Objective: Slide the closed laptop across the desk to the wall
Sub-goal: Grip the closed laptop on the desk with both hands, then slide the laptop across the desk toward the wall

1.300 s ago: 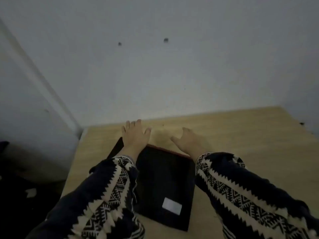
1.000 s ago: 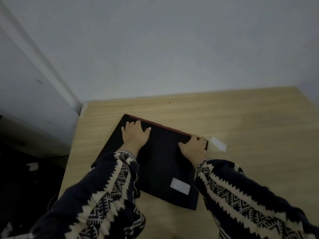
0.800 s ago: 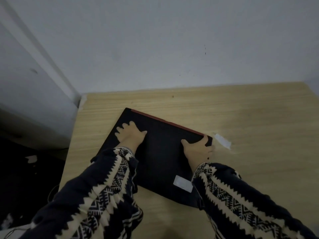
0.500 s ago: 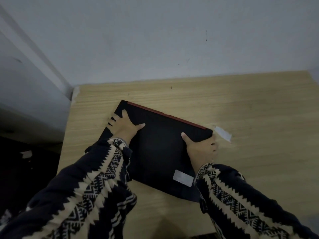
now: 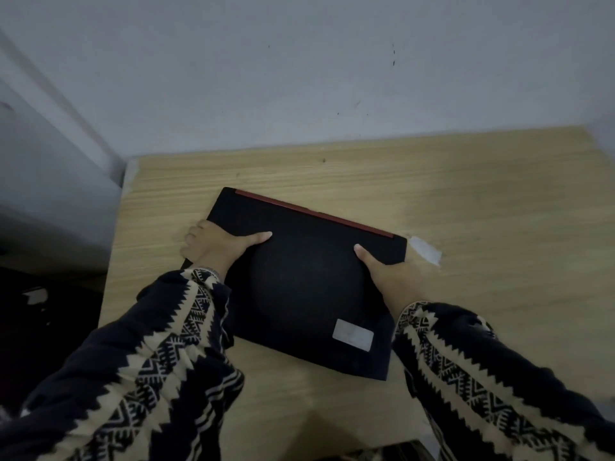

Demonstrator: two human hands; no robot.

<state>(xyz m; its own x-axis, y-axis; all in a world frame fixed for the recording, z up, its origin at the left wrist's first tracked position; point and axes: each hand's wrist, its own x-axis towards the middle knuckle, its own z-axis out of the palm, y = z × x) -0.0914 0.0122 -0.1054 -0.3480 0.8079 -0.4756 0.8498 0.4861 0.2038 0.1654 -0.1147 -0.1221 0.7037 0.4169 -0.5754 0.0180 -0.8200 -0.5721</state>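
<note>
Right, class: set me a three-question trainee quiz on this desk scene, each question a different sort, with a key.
1. True or false: the laptop already touches the wall.
2. Where do the left hand and right hand hold it? A) its two side edges B) both flat on the lid C) the far red edge
3. Fill in: a white ___ sits near the lid's close right corner.

Key: 1 false, bare desk lies between. 2 A. 3 sticker.
</note>
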